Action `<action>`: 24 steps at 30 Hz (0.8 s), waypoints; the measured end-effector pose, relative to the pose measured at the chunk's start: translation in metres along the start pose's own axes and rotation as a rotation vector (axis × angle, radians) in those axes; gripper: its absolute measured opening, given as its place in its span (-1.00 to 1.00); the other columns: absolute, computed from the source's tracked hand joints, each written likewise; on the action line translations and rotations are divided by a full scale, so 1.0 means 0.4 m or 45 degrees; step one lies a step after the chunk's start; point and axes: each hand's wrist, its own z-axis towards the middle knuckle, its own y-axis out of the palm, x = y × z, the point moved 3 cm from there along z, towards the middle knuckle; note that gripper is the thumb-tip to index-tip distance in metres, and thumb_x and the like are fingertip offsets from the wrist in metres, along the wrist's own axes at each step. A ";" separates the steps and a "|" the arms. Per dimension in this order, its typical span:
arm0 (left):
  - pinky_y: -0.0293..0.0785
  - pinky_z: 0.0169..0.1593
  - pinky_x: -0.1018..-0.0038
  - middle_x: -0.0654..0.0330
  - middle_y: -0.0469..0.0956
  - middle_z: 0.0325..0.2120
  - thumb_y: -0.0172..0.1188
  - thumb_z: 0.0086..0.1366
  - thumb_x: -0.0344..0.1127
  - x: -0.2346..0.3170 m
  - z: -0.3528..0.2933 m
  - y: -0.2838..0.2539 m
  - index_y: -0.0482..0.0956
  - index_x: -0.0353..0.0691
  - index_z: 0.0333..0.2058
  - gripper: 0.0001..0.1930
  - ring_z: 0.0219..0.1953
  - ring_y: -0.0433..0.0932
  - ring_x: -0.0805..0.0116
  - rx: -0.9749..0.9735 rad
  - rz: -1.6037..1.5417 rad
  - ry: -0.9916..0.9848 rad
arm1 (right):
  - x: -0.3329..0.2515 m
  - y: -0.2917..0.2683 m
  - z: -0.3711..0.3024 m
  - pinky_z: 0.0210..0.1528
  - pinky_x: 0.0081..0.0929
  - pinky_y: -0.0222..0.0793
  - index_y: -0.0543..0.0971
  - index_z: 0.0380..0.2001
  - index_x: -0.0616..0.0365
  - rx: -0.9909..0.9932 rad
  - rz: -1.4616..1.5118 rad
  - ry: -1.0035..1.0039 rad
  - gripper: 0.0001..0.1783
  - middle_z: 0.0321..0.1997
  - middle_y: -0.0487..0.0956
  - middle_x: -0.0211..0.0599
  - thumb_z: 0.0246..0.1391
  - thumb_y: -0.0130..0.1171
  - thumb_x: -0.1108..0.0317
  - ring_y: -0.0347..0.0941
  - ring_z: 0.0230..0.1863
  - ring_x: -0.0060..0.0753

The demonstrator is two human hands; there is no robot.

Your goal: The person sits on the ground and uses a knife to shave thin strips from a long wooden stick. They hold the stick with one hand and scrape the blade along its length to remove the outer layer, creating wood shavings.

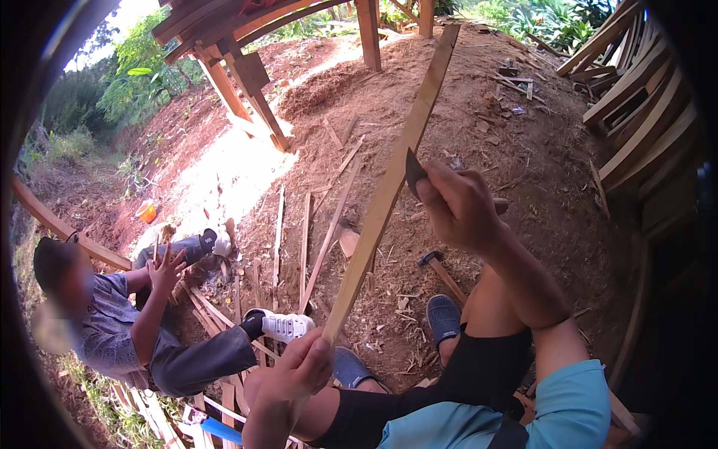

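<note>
A long pale wooden strip (389,187) slants up and away across the middle of the view. Its lower end is gripped by my left hand (303,367), fingers closed around it, above my knee. My right hand (460,206) is closed on a knife (413,173) with a dark, pointed blade. The blade lies against the strip's right edge, about midway up its far half. Most of the knife's handle is hidden by my fingers; a brown end shows behind the hand. A hammer (443,274) with a wooden handle lies on the ground near my right foot.
Another person (112,322) sits on the ground at the left, one shoe close to my left hand. Thin wooden strips (307,239) lie on the dirt. A timber frame (254,90) stands at the back; curved planks (643,112) lean at the right. An orange container (146,212) sits far left.
</note>
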 end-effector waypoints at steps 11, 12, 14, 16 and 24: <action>0.12 -0.75 0.70 0.40 0.19 -0.75 -0.24 0.43 -0.20 0.008 0.009 0.014 0.28 -0.26 -0.34 -0.74 -0.80 0.18 0.67 -0.047 0.059 -0.017 | 0.030 -0.040 -0.007 -0.72 -0.30 0.26 0.37 -0.52 0.15 0.097 0.153 0.088 -0.83 -0.80 0.36 -0.22 0.12 0.01 0.35 0.41 -0.76 -0.12; 0.12 -0.75 0.70 0.40 0.19 -0.75 -0.24 0.43 -0.21 0.008 0.010 0.010 0.29 -0.26 -0.33 -0.74 -0.80 0.18 0.67 -0.032 0.037 -0.027 | 0.018 -0.040 -0.014 -0.72 -0.29 0.27 0.38 -0.51 0.15 0.064 0.134 0.070 -0.83 -0.80 0.37 -0.23 0.12 0.01 0.35 0.41 -0.76 -0.12; 0.12 -0.75 0.70 0.40 0.19 -0.75 -0.24 0.43 -0.21 0.011 0.011 0.005 0.30 -0.27 -0.31 -0.75 -0.80 0.17 0.67 -0.024 0.019 -0.022 | -0.023 -0.017 -0.024 -0.72 -0.28 0.27 0.38 -0.51 0.15 -0.048 0.036 -0.050 -0.84 -0.80 0.37 -0.22 0.12 0.01 0.35 0.42 -0.75 -0.11; 0.12 -0.75 0.70 0.40 0.18 -0.75 -0.23 0.43 -0.22 0.006 0.012 0.006 0.30 -0.27 -0.31 -0.75 -0.80 0.17 0.67 -0.043 0.017 -0.002 | -0.026 -0.012 -0.021 -0.72 -0.28 0.28 0.38 -0.51 0.15 -0.083 0.000 -0.066 -0.84 -0.79 0.38 -0.22 0.12 0.01 0.35 0.43 -0.74 -0.11; 0.11 -0.74 0.71 0.43 0.20 -0.73 -0.22 0.43 -0.22 0.003 0.007 0.006 0.30 -0.26 -0.32 -0.76 -0.79 0.17 0.68 -0.002 0.048 -0.041 | -0.002 -0.011 -0.012 -0.74 -0.27 0.26 0.37 -0.52 0.14 -0.020 0.066 0.048 -0.83 -0.82 0.35 -0.24 0.11 0.02 0.33 0.43 -0.75 -0.13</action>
